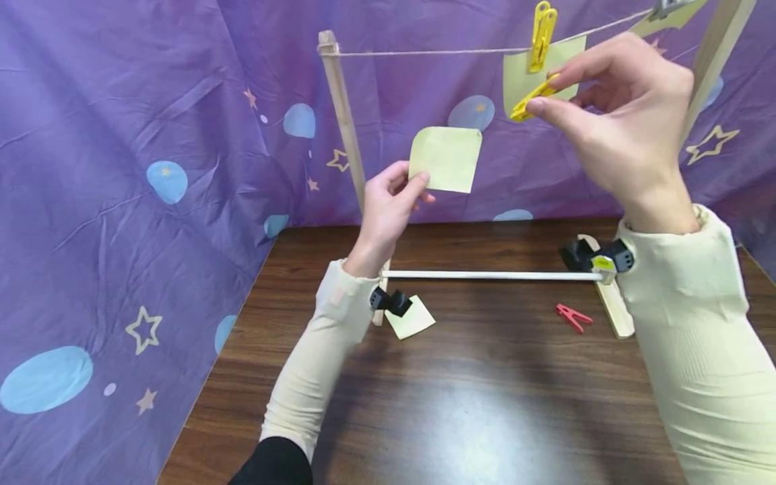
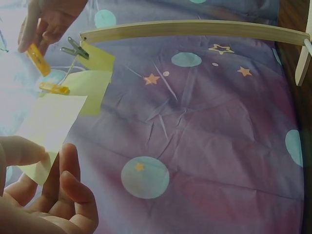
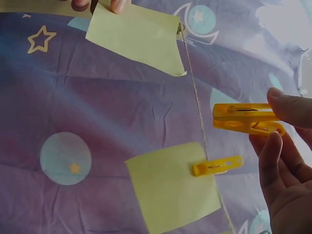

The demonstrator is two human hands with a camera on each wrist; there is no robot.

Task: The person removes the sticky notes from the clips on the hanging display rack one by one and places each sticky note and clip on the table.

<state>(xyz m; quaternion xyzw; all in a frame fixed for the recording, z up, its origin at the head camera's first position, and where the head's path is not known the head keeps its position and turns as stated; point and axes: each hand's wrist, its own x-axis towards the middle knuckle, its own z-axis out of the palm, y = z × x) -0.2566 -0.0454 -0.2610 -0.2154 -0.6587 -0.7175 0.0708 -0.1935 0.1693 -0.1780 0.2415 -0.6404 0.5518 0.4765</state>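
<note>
My left hand (image 1: 391,205) pinches a pale yellow sticky note (image 1: 447,160) at its lower left corner, thumb in front; the note is held below the string (image 1: 424,52). My right hand (image 1: 630,114) holds a yellow clothespin (image 3: 246,118) by its handle end between thumb and fingers, to the right of that note. Another yellow clothespin (image 1: 542,37) fastens a second sticky note (image 3: 173,187) to the string. Farther right, a grey clothespin (image 2: 75,48) clips a third note (image 2: 99,57) near the wooden post.
Wooden posts (image 1: 342,108) carry the string, and a white rod (image 1: 491,275) joins their feet. On the brown table (image 1: 461,404) lie a red clothespin (image 1: 572,318) and a sticky note (image 1: 411,318). A purple patterned cloth (image 1: 151,236) hangs behind.
</note>
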